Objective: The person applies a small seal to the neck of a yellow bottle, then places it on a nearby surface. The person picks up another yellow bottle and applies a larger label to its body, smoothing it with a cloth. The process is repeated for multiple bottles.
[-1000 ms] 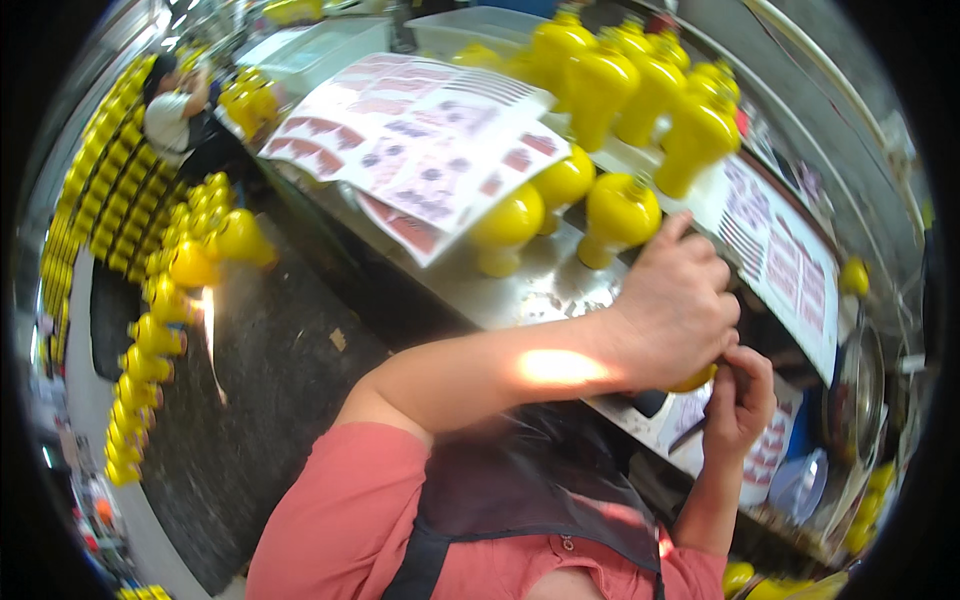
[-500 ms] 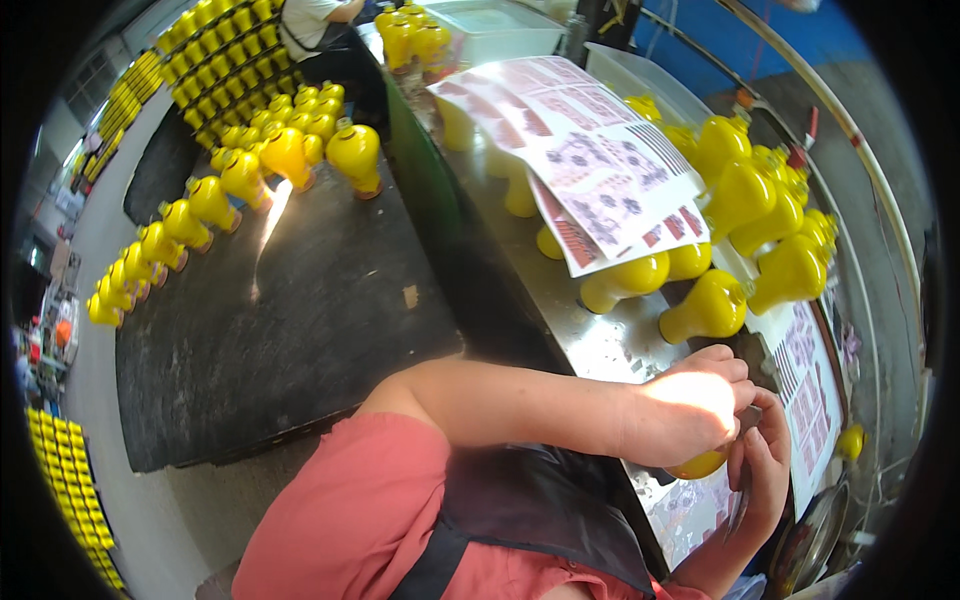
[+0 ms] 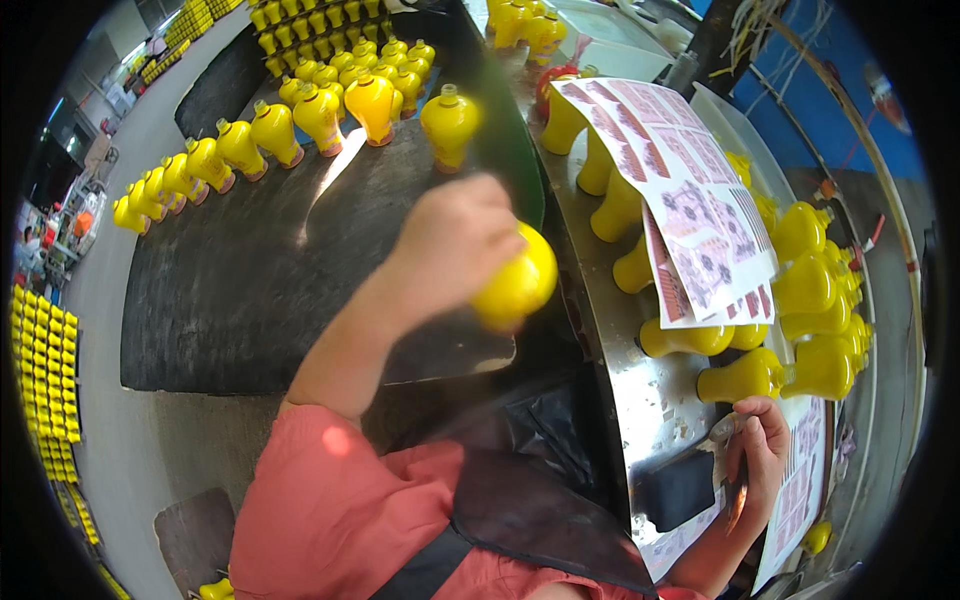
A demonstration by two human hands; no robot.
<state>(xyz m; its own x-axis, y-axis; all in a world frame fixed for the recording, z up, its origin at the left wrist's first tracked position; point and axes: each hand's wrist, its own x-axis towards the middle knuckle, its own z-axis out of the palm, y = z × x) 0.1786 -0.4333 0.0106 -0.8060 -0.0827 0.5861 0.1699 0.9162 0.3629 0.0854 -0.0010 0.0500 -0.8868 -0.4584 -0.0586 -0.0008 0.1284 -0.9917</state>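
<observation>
My left hand (image 3: 455, 250) is closed on the neck end of a glossy yellow vase-shaped bottle (image 3: 520, 280), raised over the gap between the black table and the metal bench. Its base tilts down and to the right; the neck is hidden in my fingers. At the bench's right side my right hand (image 3: 762, 445) pinches a small pale, greyish piece whose kind I cannot make out. Just beyond these fingers lies another yellow bottle (image 3: 735, 377) on its side. A black pad (image 3: 676, 490) is on the metal bench (image 3: 645, 410), left of my right hand.
Decorated yellow bottles (image 3: 240, 150) stand in a row along the far side of the black table (image 3: 240, 300). Printed pattern sheets (image 3: 700, 210) cover several plain bottles on the bench. More bottles (image 3: 810, 290) lie heaped by a rail at the right. Stacked bottles (image 3: 45, 370) fill the left.
My left hand has moved from beside my right hand, up and left, carrying the yellow bottle. My right hand stays near its place. The view has shifted, showing the black pad.
</observation>
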